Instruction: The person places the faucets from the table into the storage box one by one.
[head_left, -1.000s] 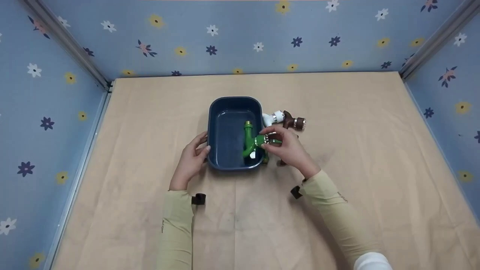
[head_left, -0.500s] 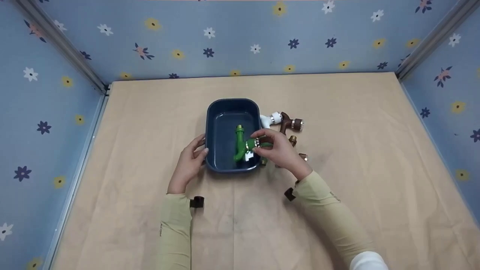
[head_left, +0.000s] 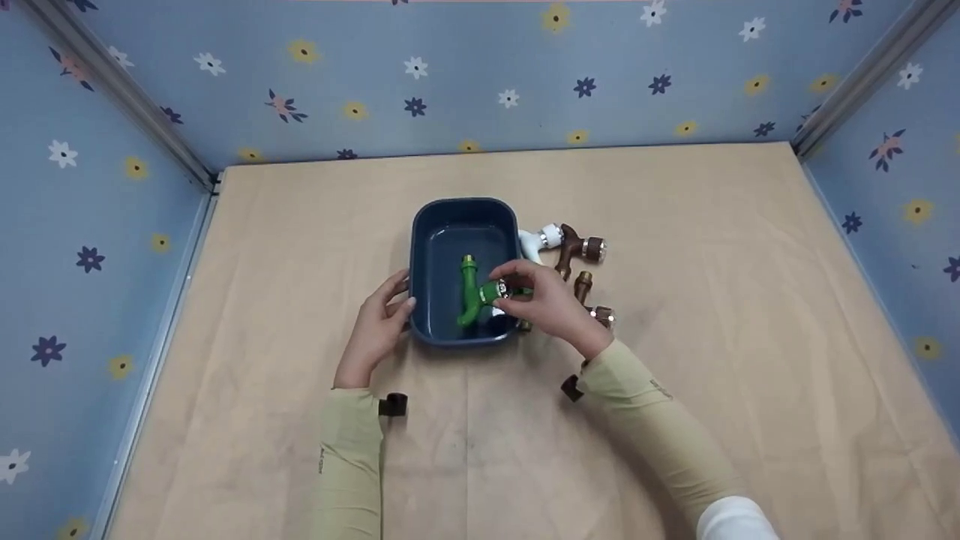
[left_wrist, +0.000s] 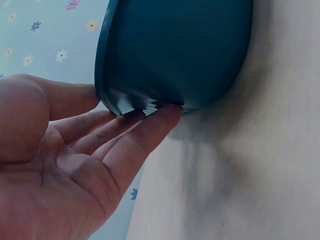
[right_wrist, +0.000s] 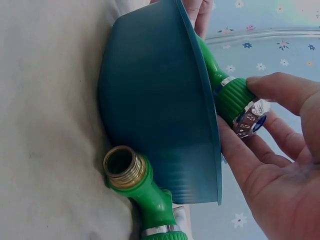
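A green water tap [head_left: 469, 292] with a brass threaded end is inside the dark blue basin [head_left: 429, 330] in the head view. My right hand [head_left: 547, 304] pinches its ribbed green and chrome knob [right_wrist: 236, 102] between thumb and fingers, over the basin's right rim. At the basin's left side is my left hand [head_left: 375, 326]. In the left wrist view its long, fairly straight fingers [left_wrist: 150, 132] touch the outer wall, with the thumb at the rim. A second green tap [right_wrist: 152, 200] lies outside the basin, under my right hand, mostly hidden in the head view.
Right of the basin lie a white tap [head_left: 538, 241], a brown tap [head_left: 574, 247] and another brown tap [head_left: 589, 300] partly behind my right hand. Flower-patterned blue panels [head_left: 465, 75] enclose the cloth-covered table [head_left: 712, 262] at the back and sides.
My right hand has moved left with the green tap, further into the basin. More of the lower brown tap shows now. My left hand stays at the basin's side.
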